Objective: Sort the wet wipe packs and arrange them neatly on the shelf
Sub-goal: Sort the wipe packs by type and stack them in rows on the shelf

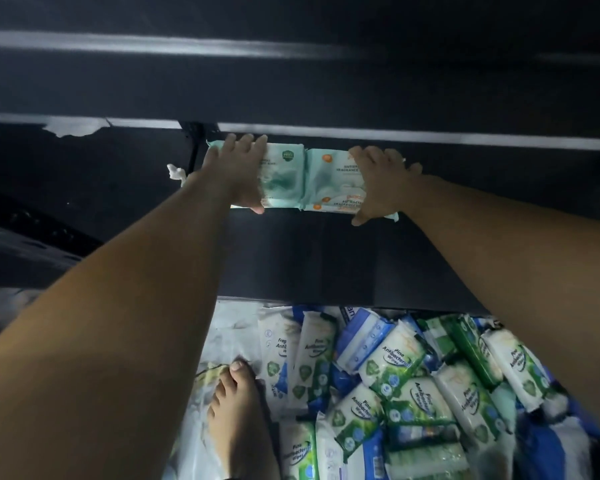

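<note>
Two pale teal wet wipe packs lie side by side on the dark shelf [326, 258], far back under the shelf above. My left hand [238, 171] grips the left pack [283, 174], fingers over its far edge and thumb at its near edge. My right hand [381, 183] grips the right pack [333, 178] the same way, from its right end. The two packs touch in the middle. On the floor below lies a heap of green and white wipe packs [395, 382] mixed with blue and white ones [361, 337].
The upper shelf's pale front edge [395, 136] runs just above the held packs, with torn white tape [73, 126] at the left. A bare foot [238, 417] stands on a plastic sheet [229, 327] beside the heap. A dark rack [21, 230] sits at the left.
</note>
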Motion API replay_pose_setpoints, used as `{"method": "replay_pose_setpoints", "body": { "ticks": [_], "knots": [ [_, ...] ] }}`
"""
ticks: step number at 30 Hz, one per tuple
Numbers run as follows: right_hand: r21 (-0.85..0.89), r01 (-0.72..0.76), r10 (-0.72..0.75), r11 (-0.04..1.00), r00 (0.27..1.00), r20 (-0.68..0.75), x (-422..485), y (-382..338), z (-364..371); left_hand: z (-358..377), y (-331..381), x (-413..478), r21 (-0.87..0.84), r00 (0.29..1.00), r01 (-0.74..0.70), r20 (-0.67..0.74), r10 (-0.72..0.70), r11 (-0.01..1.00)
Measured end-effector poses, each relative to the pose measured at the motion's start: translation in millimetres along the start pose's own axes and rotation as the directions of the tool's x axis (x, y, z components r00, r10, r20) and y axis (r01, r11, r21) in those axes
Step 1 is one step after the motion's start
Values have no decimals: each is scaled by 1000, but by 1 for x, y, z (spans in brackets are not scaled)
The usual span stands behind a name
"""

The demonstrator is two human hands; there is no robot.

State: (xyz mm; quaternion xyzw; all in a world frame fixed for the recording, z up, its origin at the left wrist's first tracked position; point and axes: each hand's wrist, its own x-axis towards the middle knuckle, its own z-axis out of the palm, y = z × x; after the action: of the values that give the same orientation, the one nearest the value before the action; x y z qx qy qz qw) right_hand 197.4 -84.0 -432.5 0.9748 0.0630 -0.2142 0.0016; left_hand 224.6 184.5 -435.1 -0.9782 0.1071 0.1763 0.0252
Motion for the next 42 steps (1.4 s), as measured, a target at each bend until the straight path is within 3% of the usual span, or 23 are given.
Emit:
{"method": "replay_pose_setpoints", "body": {
  "ticks": [5, 22, 27, 31, 35, 39, 42],
  "knots": [
    [25, 2, 1, 1000, 992, -123, 0, -3, 20, 21, 0, 1, -27, 991, -6, -137, 3, 1000],
    [80, 70, -59, 994, 989, -136, 1, 5, 27, 28, -2, 3, 11, 988, -23, -155, 24, 1000],
    [176, -44, 68, 983, 989, -132, -26, 1, 30, 26, 18, -11, 8, 987, 84, -138, -82, 996],
    [408, -109, 234, 907, 933, -272, -100, 20, 51, 24, 62, -46, -92, 981, 76, -174, -91, 993],
    [649, -107, 435, 753, 821, -369, -203, 76, 87, 25, 125, -91, -347, 935, 71, -303, -183, 935],
    [749, -313, 607, 584, 781, -146, -302, 114, 109, 33, 191, -147, -380, 922, -38, -370, -114, 924],
    [763, -369, 588, 530, 809, -16, -368, 128, 108, 46, 234, -194, -450, 918, -122, -389, -71, 885]
  ]
}}
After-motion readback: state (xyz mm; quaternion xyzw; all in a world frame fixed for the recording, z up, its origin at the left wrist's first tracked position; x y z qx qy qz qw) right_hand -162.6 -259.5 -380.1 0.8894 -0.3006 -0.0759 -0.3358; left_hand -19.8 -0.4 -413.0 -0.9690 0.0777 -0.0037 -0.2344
